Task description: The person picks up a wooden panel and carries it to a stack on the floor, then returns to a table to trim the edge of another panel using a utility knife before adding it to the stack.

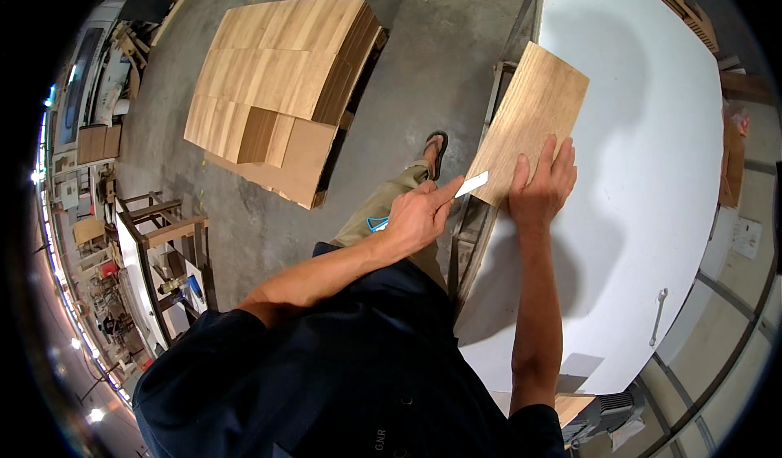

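My left hand is closed around a utility knife, its pale blade pointing to the upper right. A blue loop at the knife's rear end shows behind the hand. The blade lies at the near left corner of a rectangular wooden board; whether it touches the wood I cannot tell. The board rests at a slant on the white tabletop, close to the table's left edge. My right hand lies with fingers spread on the board's near right part, pressing against its surface.
Stacked wooden boards sit on a low pallet on the concrete floor to the left. A wrench lies at the table's right side. A dark motor-like machine stands by the table's near end. A wooden-framed stand is at the left.
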The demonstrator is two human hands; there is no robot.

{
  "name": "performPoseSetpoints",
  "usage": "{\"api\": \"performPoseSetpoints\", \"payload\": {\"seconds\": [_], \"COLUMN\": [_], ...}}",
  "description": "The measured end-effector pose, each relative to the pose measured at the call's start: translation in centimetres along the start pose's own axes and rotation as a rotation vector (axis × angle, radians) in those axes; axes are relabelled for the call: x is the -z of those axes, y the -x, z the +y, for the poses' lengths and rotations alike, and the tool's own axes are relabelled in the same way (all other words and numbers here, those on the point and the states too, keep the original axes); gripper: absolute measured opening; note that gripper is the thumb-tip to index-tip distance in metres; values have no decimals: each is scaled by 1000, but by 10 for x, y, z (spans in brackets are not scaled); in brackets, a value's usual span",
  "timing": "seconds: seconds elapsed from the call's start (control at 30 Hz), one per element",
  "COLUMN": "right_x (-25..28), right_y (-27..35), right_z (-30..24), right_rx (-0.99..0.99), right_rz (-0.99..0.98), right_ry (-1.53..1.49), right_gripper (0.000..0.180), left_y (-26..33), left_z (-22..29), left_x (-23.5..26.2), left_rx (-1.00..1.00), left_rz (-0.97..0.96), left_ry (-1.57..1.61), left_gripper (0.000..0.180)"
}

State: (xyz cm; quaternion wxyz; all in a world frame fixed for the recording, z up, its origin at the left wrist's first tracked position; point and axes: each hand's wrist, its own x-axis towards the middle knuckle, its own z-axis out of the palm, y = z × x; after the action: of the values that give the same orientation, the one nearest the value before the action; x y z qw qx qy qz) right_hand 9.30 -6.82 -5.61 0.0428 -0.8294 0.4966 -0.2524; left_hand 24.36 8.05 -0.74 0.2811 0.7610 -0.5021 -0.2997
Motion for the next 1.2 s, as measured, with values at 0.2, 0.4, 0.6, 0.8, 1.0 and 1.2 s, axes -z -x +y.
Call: {"api": "performPoseSetpoints", "payload": {"seconds": [0.2,0.4,0.6,0.8,1.0,1.2], "right_x": [-1,1,4,6,7,9], "right_y": [0,-1,-2,-3,-3,-1], "right_z": [0,0,-2,-3,-4,-5], "right_rx": [-5,-17,-25,-38,-65,-72], "right_rz": [-16,-36,-56,-83,-116,-132], "right_ry": [4,4,1,10,25,26], "right_gripper": [61,61,61,60,61,61], "left_y": [-24,-46,-68,-90,-112,-118], "left_z": [-5,-3,1,6,11,14], "left_x": [-4,-6,-7,-4,-2,1], "left_rx": [-84,-122,-66,-53,-52,-93], "left_rz": [73,109,76,61,58,60], "left_ry": [-38,-78,-54,-70,-33,-63], "left_gripper": [38,34,33,33,33,33]}}
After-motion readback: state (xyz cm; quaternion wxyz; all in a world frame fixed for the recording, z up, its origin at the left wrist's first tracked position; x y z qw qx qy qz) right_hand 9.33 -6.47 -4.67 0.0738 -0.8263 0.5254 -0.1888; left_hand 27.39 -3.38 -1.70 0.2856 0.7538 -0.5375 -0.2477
